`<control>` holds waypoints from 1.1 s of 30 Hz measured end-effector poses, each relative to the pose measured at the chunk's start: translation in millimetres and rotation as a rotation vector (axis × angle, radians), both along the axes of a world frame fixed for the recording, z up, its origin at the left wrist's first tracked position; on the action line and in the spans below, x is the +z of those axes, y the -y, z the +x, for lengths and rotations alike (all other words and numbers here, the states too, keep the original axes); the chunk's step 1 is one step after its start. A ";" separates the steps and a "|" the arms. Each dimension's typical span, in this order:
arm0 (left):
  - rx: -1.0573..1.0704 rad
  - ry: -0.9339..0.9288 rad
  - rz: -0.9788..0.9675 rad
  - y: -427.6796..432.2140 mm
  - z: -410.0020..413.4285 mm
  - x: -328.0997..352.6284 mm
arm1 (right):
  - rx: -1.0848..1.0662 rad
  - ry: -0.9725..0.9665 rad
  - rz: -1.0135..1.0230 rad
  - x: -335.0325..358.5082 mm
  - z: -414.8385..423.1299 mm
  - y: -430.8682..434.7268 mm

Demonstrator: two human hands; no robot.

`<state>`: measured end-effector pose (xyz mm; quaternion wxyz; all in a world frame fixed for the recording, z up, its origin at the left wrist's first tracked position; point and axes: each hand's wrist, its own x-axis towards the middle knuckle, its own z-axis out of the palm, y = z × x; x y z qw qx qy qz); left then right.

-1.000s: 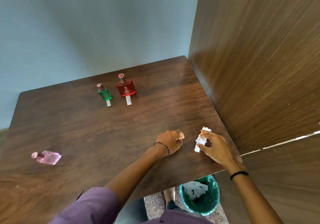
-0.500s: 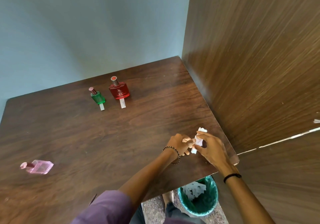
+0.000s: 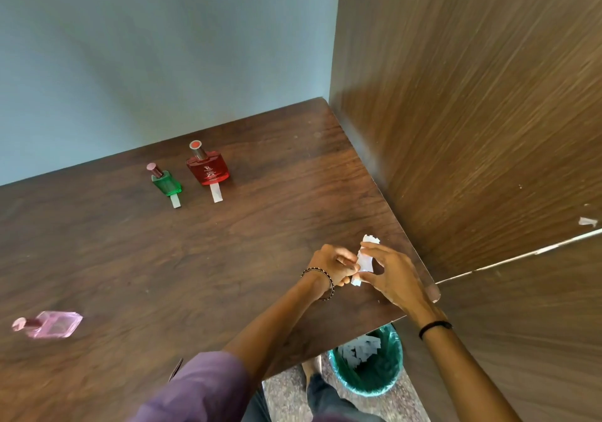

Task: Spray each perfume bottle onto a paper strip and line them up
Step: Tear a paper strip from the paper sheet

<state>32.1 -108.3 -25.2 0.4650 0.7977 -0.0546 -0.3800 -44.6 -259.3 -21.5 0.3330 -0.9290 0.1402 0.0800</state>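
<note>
The left hand (image 3: 332,263) has joined the right hand (image 3: 389,270), both pinching the strips (image 3: 365,258). One is likely being peeled off for the pink bottle (image 3: 52,324).

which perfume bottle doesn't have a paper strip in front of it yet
The pink bottle, alone at the table's near left. The green bottle and red bottle at the back each have a white strip before them.
</note>
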 end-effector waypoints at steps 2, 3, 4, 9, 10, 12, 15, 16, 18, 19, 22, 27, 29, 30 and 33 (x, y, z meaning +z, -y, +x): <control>-0.013 0.010 -0.002 -0.7 0.3 -0.8 | 0.001 0.004 0.017 0.4 0.2 1.3; -0.022 0.016 -0.002 -1.3 0.8 -0.9 | 0.002 0.009 0.025 1.2 0.1 1.8; -0.035 0.024 -0.003 -1.8 1.2 -0.7 | 0.005 0.014 0.033 2.3 -0.1 2.2; -0.065 0.057 -0.011 -4.6 0.3 0.0 | 0.011 0.025 0.095 6.6 0.6 4.7; -0.058 0.060 -0.015 -4.8 -0.2 0.1 | 0.011 0.028 0.112 6.9 0.9 5.3; -0.050 0.070 -0.015 -4.6 -0.6 0.4 | 0.014 0.033 0.132 8.1 1.4 6.5; -0.062 0.078 -0.018 -5.1 -0.7 0.0 | 0.017 0.022 0.153 11.3 1.6 8.2; -0.071 0.077 -0.023 -5.5 -0.7 0.1 | 0.018 0.016 0.157 12.3 1.4 8.9; -0.073 0.059 -0.031 -6.6 -0.8 0.1 | 0.026 0.003 0.162 13.5 1.0 10.0; -0.066 0.046 -0.033 -7.0 -0.9 0.4 | 0.031 -0.001 0.167 13.6 0.8 10.5; -0.049 0.025 -0.025 -7.8 -1.5 1.6 | 0.039 -0.011 0.180 13.2 0.8 11.6; -0.089 0.052 -0.016 -10.0 -1.5 1.1 | 0.043 -0.033 0.154 9.7 1.8 12.1; -0.091 0.055 -0.022 -10.6 -2.1 1.6 | 0.030 -0.039 0.162 8.7 1.3 12.7; -0.091 0.056 -0.027 -11.1 -2.5 1.8 | 0.026 -0.039 0.165 8.5 1.0 12.9; -0.091 0.054 -0.039 -12.6 -3.5 2.3 | 0.027 -0.022 0.156 8.4 0.5 12.7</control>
